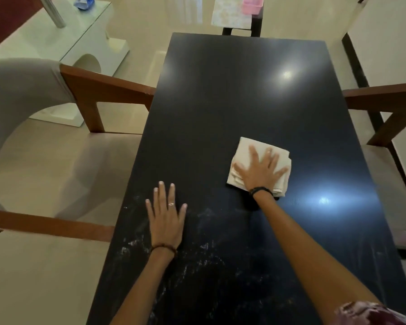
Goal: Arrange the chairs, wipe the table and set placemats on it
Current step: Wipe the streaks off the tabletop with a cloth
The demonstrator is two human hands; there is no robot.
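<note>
Table [244, 95] fills frame centre; right hand [260, 171] spread flat on folded cloth [246, 148], left hand [165, 219] spread flat lower left near the edge.

Dark glossy table [220, 109], long and rectangular, streaked with whitish smears at its near end, cleaner and shining toward the far end. Folded beige cloth [246, 148] flat on the table, right of centre. Wooden-armed chair [87, 95] with pale upholstery against the table's left edge; another chair [384, 102] against its right edge.
</note>
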